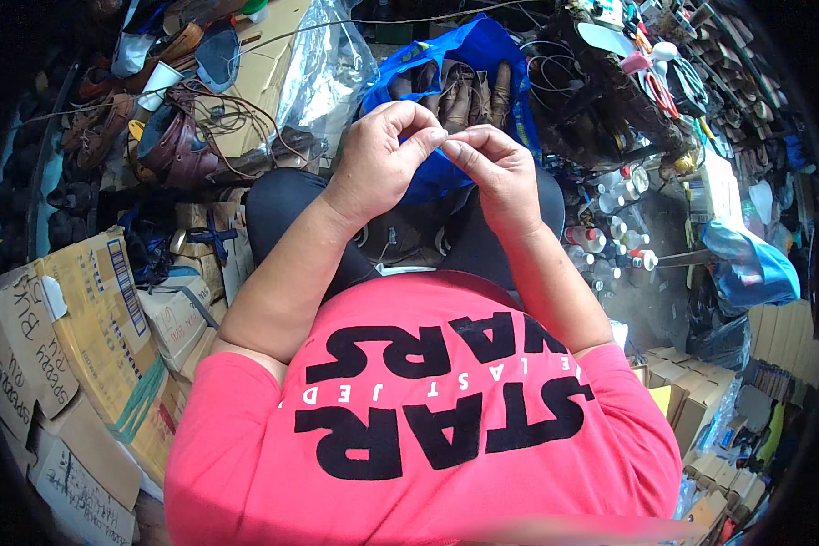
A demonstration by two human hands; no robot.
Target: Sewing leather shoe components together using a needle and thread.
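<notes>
My left hand [379, 156] and my right hand [503, 173] meet fingertip to fingertip above my lap. Thumb and forefinger of each are pinched together, and whatever lies between them is too small to make out. Just beyond the hands stands a blue bag [524, 114], open at the top. Long brown leather-like pieces [459, 98] fill it, their exact kind unclear. My knees flank the bag's near side.
Left of me are a maroon leather shoe [180, 150], a white cup [160, 80] and stacked cardboard boxes [109, 309]. A clear plastic sheet [332, 68] lies beyond. Small bottles [610, 246] crowd the floor at right, near a blue plastic bag [751, 264].
</notes>
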